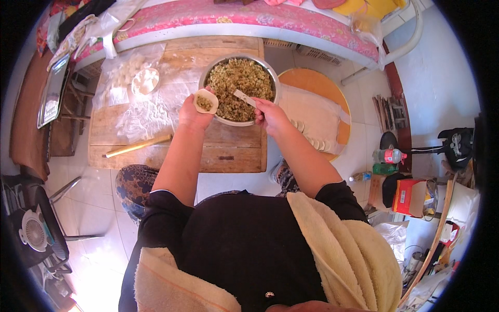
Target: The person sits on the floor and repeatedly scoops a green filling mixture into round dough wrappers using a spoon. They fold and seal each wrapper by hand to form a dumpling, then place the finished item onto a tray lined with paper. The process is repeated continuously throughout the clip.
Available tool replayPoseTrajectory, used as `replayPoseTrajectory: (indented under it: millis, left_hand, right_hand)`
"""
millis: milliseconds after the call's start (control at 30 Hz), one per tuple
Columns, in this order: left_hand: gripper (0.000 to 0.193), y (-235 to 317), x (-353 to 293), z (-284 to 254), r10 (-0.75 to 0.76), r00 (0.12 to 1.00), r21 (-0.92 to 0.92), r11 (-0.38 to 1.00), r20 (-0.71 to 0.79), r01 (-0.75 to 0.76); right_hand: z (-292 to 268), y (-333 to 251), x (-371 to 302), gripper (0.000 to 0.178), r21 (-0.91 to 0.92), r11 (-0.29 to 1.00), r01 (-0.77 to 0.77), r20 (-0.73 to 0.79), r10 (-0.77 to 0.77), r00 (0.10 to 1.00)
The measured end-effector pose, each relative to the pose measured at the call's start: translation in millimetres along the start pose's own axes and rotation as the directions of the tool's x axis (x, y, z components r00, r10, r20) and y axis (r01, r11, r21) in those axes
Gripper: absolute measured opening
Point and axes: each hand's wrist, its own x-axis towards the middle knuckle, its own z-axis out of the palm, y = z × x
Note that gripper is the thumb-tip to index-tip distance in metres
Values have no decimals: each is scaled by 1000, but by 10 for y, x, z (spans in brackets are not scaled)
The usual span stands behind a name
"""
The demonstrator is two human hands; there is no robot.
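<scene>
My left hand (195,115) holds up a round dumpling wrapper (212,98) with a small heap of filling in its middle. Between the fingers of my right hand (270,115) is a flat, pale spatula (245,98), its tip pointing left over the filling. Under both hands stands a metal bowl (235,123), well filled with chopped, greenish-brown filling (242,73). The wrapper is at the bowl's left edge. Left of it, a small dish of white flour (145,82) sits among pale dough pieces and scattered flour.
A rolling pin (139,146) lies near the front left of the wooden table (228,151). To the right, several dumplings (316,142) line the near edge of a cloth-covered round board (304,78). A bed (228,21) runs along the back. Bottles (389,156) stand at the right.
</scene>
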Motion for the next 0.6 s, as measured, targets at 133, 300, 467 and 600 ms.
replayPoseTrajectory:
  millis: [133,300,467,600]
  left_hand:
    - [44,-25,-55,54,-2,1000,21,1000,-6,2]
    - [43,-150,28,97,-69,993,70,996,98,62]
    - [45,-396,-125,408,-112,991,98,990,76,105]
    - [43,-480,21,381,-191,969,36,982,158,188]
  right_hand:
    - [-96,-57,-25,33,49,999,1,38,-3,999]
    - [-115,-221,-238,33,39,998,47,61,-49,997]
    - [-22,-230,-433,30,-292,914,280,93,-265,960]
    - [88,-86,-577,33,-745,74,663,452,-676,582]
